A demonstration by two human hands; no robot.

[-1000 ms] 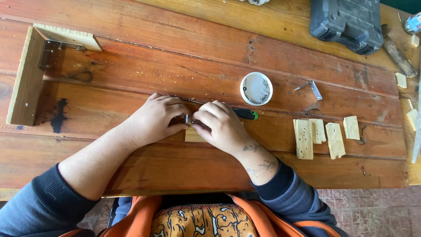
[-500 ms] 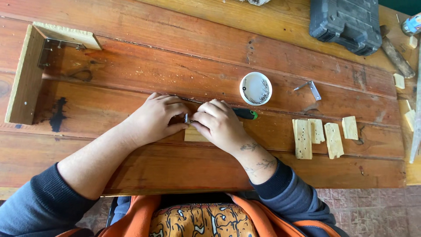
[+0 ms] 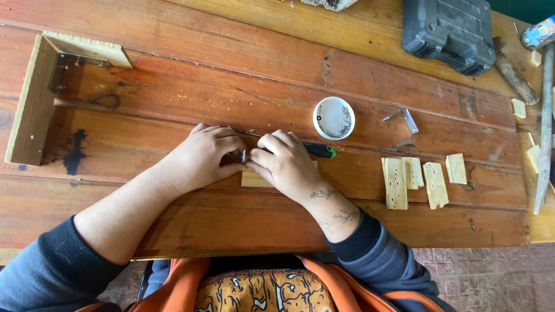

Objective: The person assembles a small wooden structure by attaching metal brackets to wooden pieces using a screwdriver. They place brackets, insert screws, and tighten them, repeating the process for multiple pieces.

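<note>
Person wearing dark blue-grey sweatshirt, sleeves sitting pushed up on both forearms. Orange vest or jacket hanging open over it, patterned orange-and-black fabric showing beneath. Right hand (image 3: 286, 163) wrist carrying dark vine-like tattoo. Left hand (image 3: 202, 156) bare, showing no markings.

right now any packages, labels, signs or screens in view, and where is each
Tool case: far right of the bench, dark grey moulded plastic, shut.
Can: top right corner, lying down, cylinder with a blue, red and white label.
Tub: just beyond the hands, small round white container holding screws.
No signs or screens.
</note>
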